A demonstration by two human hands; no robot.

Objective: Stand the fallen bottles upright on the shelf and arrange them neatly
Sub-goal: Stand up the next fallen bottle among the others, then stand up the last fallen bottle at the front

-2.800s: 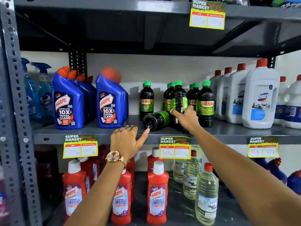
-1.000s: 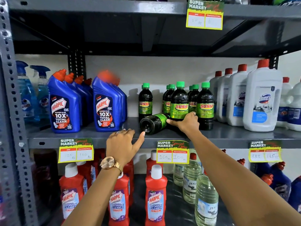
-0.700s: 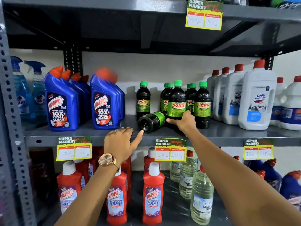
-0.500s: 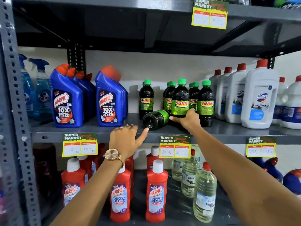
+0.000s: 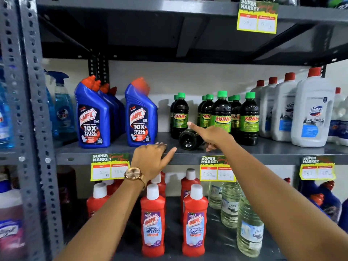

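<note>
My right hand (image 5: pixel 212 135) points its index finger over the fallen Sunny bottle (image 5: pixel 189 139), gripping nothing, while my left hand (image 5: pixel 152 160) rests loosely curled, empty, on the shelf's front edge (image 5: pixel 75 157).

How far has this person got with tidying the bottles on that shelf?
Mostly done: the other green-capped Sunny bottles stand upright in rows. In hand: one dark fallen bottle lies on its side, base toward the camera; the right hand rests over it with a finger extended, not gripping, while the left hand rests on the shelf edge. Left: stand it up and line it up.
</note>
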